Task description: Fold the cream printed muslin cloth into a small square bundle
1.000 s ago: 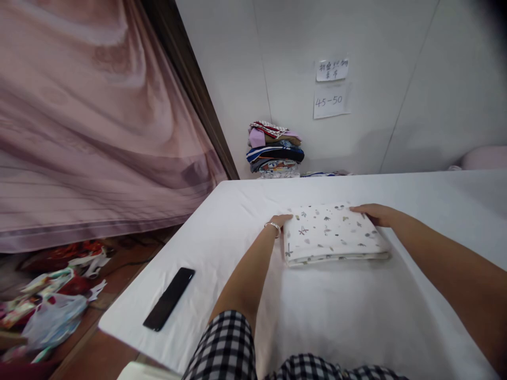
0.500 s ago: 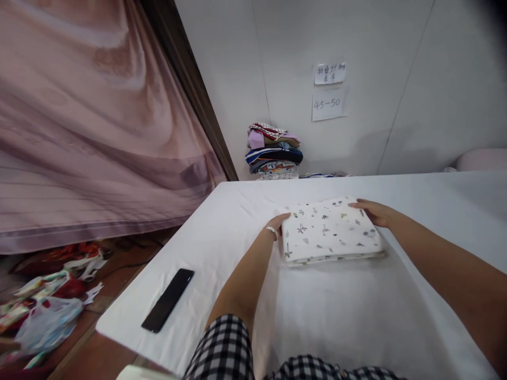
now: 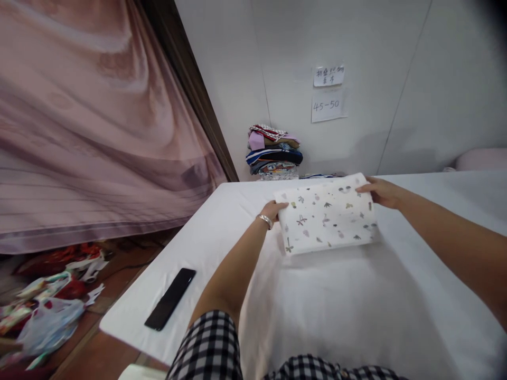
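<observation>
A folded white cloth (image 3: 325, 219) printed with small leaf and plant shapes is held between my two hands, tilted with its far edge raised off the white table (image 3: 222, 232). My left hand (image 3: 274, 210), with a silver bracelet at the wrist, grips its left edge, thumb on top. My right hand (image 3: 379, 192) pinches the far right corner, thumb also on top. The fingers beneath the cloth are hidden on both sides.
A black phone (image 3: 170, 299) lies on the table at the left. Folded fabrics (image 3: 275, 153) are stacked beyond the far edge, below paper notes (image 3: 328, 104) on the wall. A pink curtain (image 3: 91, 116) hangs at the left, with plastic bags (image 3: 51, 322) on the floor.
The far edge of the folded cloth has come up off the table, tilting the cloth. Both hands rose with it, the left slightly leftward and the right slightly rightward.
</observation>
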The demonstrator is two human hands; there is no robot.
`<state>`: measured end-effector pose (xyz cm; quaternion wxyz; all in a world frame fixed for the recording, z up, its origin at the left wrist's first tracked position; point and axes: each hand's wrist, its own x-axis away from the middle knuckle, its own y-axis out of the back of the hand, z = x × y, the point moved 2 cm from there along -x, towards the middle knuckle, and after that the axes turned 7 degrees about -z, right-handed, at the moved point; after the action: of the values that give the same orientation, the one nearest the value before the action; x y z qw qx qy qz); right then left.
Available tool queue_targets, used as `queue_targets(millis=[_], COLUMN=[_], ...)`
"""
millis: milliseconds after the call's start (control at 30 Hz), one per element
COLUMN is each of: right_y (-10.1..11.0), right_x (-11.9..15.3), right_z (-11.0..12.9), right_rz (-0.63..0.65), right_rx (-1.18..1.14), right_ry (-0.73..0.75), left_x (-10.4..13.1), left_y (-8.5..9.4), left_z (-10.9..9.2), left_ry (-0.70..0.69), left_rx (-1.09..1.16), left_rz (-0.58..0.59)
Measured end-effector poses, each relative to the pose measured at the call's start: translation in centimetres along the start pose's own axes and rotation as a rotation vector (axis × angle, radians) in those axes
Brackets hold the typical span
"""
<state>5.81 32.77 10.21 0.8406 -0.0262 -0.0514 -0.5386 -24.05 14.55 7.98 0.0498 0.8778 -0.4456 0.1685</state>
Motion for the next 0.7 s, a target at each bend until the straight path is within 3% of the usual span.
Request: queue_targets(millis=[67,167,267,333,400,500,567,633,700], right_y=[0.1,-0.1,0.0,0.6,1.6,3.0,3.6,3.7,3.5], right_x=[0.0,0.8,3.3,5.8,8.8,13.2,15.7,17.3,18.1], right_z=[2.5,6.2,6.9,4.4,-0.3,-9.0,-13.1,-15.1,-15.5], right_rz=[-0.03,-0.081,-0.196,-0.26,-0.286,-0.113,-0.028,-0.016,-0.026], right_rx=[0.03,0.003,0.06,0.226,0.39,0.553,0.584,0.629,0.69], right_ry=[0.057,0.341,0.565,0.596,0.581,0.454,0.494,0.548,0.57], left_x=[-0.1,0.6,2.6,4.7,7.1,10.6,12.5,13.6,14.2], left_y=[0.1,0.4,1.4,2.5,3.6,4.8,5.2,5.5,5.7], left_z=[-3.0,-7.5,-8.8,-6.7,-2.4,5.5,9.6,11.8,12.5], left_ry=[-0.189,-0.542,-0.79,-0.868,-0.905,-0.844,-0.826,-0.856,-0.897], left_rx=[-0.007,0.0,-0.08,-0.238,-0.422,-0.71,-0.812,-0.872,-0.912], left_rz=[0.029,0.094,0.065,0.005,0.045,0.289,0.4,0.436,0.45])
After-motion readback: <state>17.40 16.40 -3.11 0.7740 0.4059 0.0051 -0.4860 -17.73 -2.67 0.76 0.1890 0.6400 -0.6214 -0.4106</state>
